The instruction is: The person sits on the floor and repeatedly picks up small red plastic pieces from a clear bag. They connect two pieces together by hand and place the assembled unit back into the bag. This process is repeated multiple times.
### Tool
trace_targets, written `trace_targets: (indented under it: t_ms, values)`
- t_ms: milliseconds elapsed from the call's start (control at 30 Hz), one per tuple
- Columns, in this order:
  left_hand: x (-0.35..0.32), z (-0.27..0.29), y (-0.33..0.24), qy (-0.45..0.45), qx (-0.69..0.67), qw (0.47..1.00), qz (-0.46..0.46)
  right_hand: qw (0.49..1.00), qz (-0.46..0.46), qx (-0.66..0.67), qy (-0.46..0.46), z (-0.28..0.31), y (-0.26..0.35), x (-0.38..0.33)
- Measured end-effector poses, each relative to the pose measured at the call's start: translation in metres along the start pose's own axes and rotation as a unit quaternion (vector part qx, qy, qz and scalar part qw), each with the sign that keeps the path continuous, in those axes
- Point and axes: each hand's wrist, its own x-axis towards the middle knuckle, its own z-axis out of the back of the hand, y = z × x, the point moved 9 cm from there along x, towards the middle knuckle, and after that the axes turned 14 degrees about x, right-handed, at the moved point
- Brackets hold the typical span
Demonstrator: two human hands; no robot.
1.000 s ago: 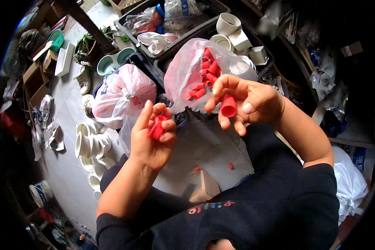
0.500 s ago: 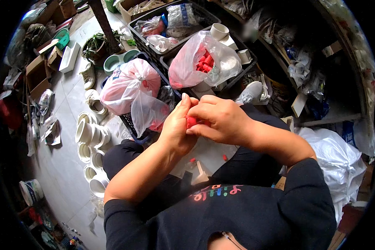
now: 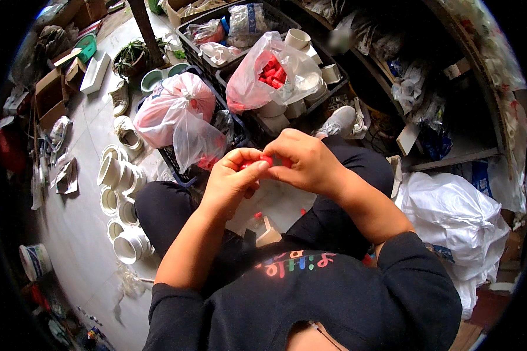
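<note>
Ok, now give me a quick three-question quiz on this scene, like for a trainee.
1. What colour are the small pieces in the left hand and right hand? A: green. B: red. C: white.
2. True or false: the open bag stands left of the tied bag.
3. Fill in: the big white bag lies toward the ____ of the picture.

Key: 1: B. 2: False; the open bag is right of the tied bag. 3: right.
</note>
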Motion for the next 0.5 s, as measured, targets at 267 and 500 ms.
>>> trace_targets:
  t_ms: [267, 500]
  values:
    - [-0.007, -0.007, 0.022, 0.043, -0.129, 0.991, -0.013, 0.868, -0.227, 0.441, 0.01, -0.013, -0.047, -0.027]
    - [0.001, 0.0, 0.019, 0.018, -0.105, 0.994, -0.036, 0.908, -0.179, 0.378, -0.006, -0.016, -0.048, -0.029]
